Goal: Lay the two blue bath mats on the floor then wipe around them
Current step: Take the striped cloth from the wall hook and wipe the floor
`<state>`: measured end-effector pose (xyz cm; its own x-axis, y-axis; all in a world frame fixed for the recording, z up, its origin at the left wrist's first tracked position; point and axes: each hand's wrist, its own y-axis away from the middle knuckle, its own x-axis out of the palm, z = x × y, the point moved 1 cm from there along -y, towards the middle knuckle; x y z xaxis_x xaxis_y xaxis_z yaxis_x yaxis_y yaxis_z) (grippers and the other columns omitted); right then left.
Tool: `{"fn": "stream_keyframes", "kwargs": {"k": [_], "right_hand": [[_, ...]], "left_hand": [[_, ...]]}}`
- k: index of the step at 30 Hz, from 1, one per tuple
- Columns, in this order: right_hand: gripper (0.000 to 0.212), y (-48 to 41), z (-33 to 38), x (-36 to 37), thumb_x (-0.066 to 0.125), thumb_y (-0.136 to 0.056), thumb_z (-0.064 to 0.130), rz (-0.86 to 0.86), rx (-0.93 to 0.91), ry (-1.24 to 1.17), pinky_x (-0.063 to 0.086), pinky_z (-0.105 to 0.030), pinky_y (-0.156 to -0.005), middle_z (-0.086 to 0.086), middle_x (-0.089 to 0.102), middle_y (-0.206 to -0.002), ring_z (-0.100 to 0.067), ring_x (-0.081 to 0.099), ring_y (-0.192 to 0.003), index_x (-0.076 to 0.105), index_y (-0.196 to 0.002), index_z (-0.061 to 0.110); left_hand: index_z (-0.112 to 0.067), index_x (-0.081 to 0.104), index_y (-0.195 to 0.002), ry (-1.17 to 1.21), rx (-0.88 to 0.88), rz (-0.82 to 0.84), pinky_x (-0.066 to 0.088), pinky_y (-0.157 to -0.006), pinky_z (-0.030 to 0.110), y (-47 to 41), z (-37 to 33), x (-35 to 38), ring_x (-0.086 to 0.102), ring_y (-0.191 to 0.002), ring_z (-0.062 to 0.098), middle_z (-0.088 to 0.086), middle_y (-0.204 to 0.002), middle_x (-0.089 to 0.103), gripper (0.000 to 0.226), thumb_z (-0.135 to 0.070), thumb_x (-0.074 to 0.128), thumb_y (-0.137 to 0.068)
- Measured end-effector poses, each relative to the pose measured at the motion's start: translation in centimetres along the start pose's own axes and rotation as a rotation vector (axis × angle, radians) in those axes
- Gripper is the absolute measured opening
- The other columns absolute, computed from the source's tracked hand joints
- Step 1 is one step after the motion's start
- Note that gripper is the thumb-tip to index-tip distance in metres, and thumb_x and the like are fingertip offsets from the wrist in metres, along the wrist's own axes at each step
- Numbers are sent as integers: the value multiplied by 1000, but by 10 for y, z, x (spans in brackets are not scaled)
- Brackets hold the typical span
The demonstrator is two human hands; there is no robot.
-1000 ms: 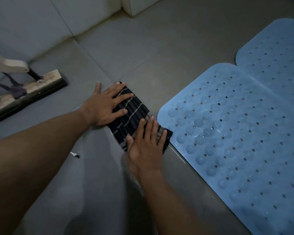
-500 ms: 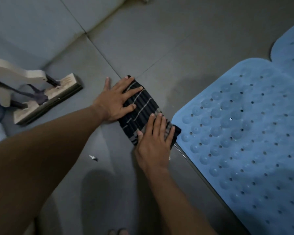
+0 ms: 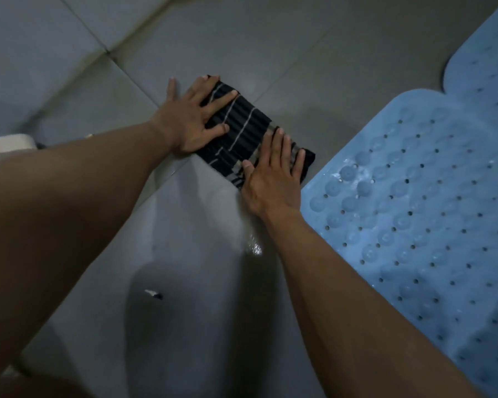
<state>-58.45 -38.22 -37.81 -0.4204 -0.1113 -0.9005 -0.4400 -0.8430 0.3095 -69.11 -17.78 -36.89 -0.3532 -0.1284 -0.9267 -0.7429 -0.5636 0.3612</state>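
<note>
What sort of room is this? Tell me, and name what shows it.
Probably a bathroom or wash area: a tiled floor with grout lines, wet in patches, a perforated blue bath mat with suction cups, and a striped cloth pressed down for wiping.

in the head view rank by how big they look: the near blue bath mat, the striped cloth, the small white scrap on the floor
1. near blue bath mat, by far the largest, and cut off by the frame edge
2. striped cloth, partly covered by both hands
3. small white scrap, tiny
</note>
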Motion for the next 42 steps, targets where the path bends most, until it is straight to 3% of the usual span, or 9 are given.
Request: {"fn": "stream_keyframes", "kwargs": {"k": [6, 13, 17, 22, 26, 31, 37, 42], "right_hand": [[67, -41, -25, -27, 14, -105, 46, 31, 48, 36, -13, -49, -120, -8, -18, -164, -22, -19, -150, -13, -155, 11], [71, -47, -5, -49, 32, -101, 22, 104, 285, -107, -10, -50, -120, -24, -15, -161, -37, -18, -149, -10, -155, 2], [79, -50, 0, -39, 39, -100, 28, 58, 323, -203, -17, -50, -118, -23, -19, -161, -37, -24, -147, -12, -154, 1], [72, -47, -3, -32, 22, -104, 41, -10, 357, -249, -17, -45, -119, -16, -22, -162, -27, -26, -148, -15, -154, 5], [70, -60, -23, -37, 19, -105, 41, -78, 418, -248, -17, -45, -120, -16, -19, -162, -28, -23, -149, -14, -154, 5], [68, -101, -74, -58, 19, -105, 43, -209, 449, -206, -14, -42, -121, -15, -7, -165, -26, -13, -151, -4, -156, 5], [65, -149, -131, -90, 11, -105, 45, -187, 355, -184, -13, -42, -121, -12, -5, -165, -24, -11, -152, -2, -157, 8], [63, -173, -155, -103, 15, -106, 40, -141, 313, -140, -13, -44, -121, -12, -11, -165, -25, -15, -151, -8, -156, 9]], "left_hand": [[-45, -18, -153, -15, 17, -6, -3, -115, 69, -47, -10, -18, -10, -153, 22, 1, -166, -17, 77, -79, -4, -84], [-45, -21, -151, 25, 44, 11, -4, -114, 69, -73, -21, -26, -12, -153, 24, 2, -165, -19, 79, -79, -1, -83], [-45, -21, -151, 39, 58, 14, -4, -114, 68, -73, -19, -25, -13, -153, 24, 3, -165, -20, 80, -79, -2, -82], [-45, -22, -151, 15, 52, 28, -5, -114, 67, -76, -20, -28, -13, -153, 24, 3, -165, -21, 80, -79, -3, -81], [-46, -25, -150, -29, 105, 30, -4, -115, 68, -105, -40, -44, -14, -153, 22, 1, -164, -23, 80, -79, -6, -80], [-46, -23, -151, -29, 89, 16, -6, -114, 69, -157, -72, -62, -15, -152, 22, 1, -165, -22, 73, -74, 8, -91], [-48, -18, -151, 110, -3, 113, -6, -113, 69, -202, -96, -89, -16, -152, 23, 1, -165, -22, 71, -75, 9, -91], [-47, -23, -150, 56, -11, 145, -4, -114, 69, -228, -103, -101, -17, -152, 24, 3, -164, -24, 75, -77, 6, -87]]}}
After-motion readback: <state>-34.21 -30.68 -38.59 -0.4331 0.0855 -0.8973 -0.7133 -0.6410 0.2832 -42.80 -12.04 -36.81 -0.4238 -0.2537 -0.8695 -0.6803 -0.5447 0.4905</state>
